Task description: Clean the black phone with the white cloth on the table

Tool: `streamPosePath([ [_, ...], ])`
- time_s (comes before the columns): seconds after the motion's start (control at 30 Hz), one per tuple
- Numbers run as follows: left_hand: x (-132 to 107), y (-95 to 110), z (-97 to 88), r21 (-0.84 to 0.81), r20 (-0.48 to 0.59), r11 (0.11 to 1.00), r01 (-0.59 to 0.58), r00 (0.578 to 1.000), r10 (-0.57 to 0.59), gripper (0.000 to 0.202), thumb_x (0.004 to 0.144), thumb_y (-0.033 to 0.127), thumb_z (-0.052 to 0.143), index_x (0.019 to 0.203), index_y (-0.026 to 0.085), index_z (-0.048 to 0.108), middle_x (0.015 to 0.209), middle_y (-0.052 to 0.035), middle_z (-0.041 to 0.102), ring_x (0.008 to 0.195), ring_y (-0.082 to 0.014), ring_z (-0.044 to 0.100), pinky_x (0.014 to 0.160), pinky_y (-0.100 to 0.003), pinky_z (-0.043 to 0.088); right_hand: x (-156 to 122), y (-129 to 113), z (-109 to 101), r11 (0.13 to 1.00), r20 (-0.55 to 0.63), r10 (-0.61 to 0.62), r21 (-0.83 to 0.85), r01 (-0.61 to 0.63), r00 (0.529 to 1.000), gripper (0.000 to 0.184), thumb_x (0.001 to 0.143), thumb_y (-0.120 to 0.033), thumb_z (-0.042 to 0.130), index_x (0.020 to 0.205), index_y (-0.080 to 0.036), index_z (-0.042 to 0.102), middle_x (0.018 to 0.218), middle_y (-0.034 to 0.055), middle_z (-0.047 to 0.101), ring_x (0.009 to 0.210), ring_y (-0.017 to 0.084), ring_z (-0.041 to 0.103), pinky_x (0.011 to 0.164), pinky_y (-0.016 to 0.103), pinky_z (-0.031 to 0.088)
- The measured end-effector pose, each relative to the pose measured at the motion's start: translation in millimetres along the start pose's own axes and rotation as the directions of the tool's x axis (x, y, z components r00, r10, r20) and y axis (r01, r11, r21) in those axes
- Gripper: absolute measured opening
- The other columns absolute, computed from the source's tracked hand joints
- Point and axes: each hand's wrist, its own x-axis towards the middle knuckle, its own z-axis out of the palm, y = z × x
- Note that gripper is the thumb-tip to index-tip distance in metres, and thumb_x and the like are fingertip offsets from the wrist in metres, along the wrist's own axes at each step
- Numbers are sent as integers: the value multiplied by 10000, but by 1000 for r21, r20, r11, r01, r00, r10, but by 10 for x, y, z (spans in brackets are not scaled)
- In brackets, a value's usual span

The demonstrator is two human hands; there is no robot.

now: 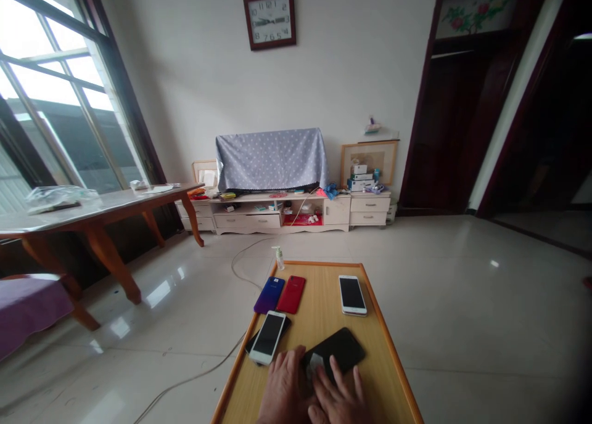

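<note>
A black phone (348, 347) lies slanted on the wooden table, its dark face up. My left hand (283, 384) is at its left end, fingers bent and closed against the edge. Over the phone's lower part, my right hand (340, 394) presses a small pale wipe (315, 363) to the surface with its fingertips; the other fingers are spread. Just beyond my left hand, a white phone (268, 338) rests on top of a dark phone (287, 326). Further up lie a blue-purple phone (269, 294) and a red phone (291, 294), side by side.
Another white phone (353, 294) sits near the right edge of the small wooden table (324, 276). A clear pump bottle (280, 259) stands at the far left corner. A cable (203, 370) runs along the floor. Behind are a low cabinet (245, 222) and a larger table (124, 203).
</note>
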Motion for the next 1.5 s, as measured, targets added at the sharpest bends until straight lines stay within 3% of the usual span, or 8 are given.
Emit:
streamPosePath([
  [0.13,-26,-6,50,-4,-43,1000,1,999,-2,725,668,306,666,1361,192,489,1302,-136,634,1224,-318,554,1099,-481,413,-9,252,-359,978,-76,185,-81,-191,980,571,1034,-635,274,1508,-366,446,1566,-12,402,1507,388,248,1164,761,147],
  [0.23,-34,-7,63,-21,-50,1000,0,999,-1,736,647,272,659,1361,206,491,1295,-117,635,1228,-306,549,1109,-465,400,7,361,-512,947,-131,278,-128,-294,952,604,1035,-626,277,1529,-312,426,1581,13,388,1518,388,216,1167,759,135],
  [0.3,-31,-5,55,-27,-53,1000,7,999,-8,713,644,275,663,1339,218,510,1275,-108,643,1213,-303,553,1102,-461,401,-1,282,-472,956,-103,258,-116,-269,961,602,1031,-626,292,1520,-309,444,1577,29,391,1510,390,242,1164,763,141],
  [0.47,-9,20,18,-27,-25,1000,11,1000,-12,654,669,312,670,1302,208,543,1238,-111,657,1171,-299,571,1071,-456,421,-54,-45,-296,996,117,88,4,-90,989,553,1027,-607,334,1487,-343,490,1568,11,374,1488,392,301,1160,773,126],
  [0.73,-38,93,-3,-14,-48,1000,7,999,-8,675,667,277,670,1325,205,535,1262,-105,640,1211,-283,553,1101,-426,401,1,316,-525,945,-136,290,-112,-306,947,611,1048,-585,275,1535,-250,431,1597,50,364,1530,357,211,1196,720,60],
  [1.0,-34,17,38,-8,-50,1000,-28,998,28,616,714,321,676,1310,232,544,1286,-83,652,1235,-287,554,1103,-419,397,-222,-219,-400,998,9,55,41,-55,998,505,1069,-526,285,1539,-377,397,1592,-17,389,1508,286,306,1231,653,57],
  [1.23,-112,53,-33,17,-54,999,-28,998,29,622,706,344,672,1304,210,561,1250,-87,655,1207,-283,549,1090,-413,378,-245,30,-491,928,-84,347,-113,-355,934,588,1061,-539,219,1552,-274,404,1603,30,367,1533,350,210,1185,729,52],
  [1.5,-240,58,-117,41,-44,999,-21,999,23,634,707,312,661,1324,214,555,1346,-88,636,1290,-294,507,1127,-412,336,-403,-133,-327,931,-165,319,-130,-341,933,588,1062,-537,201,1559,-287,390,1615,18,347,1524,340,237,1196,694,168],
])
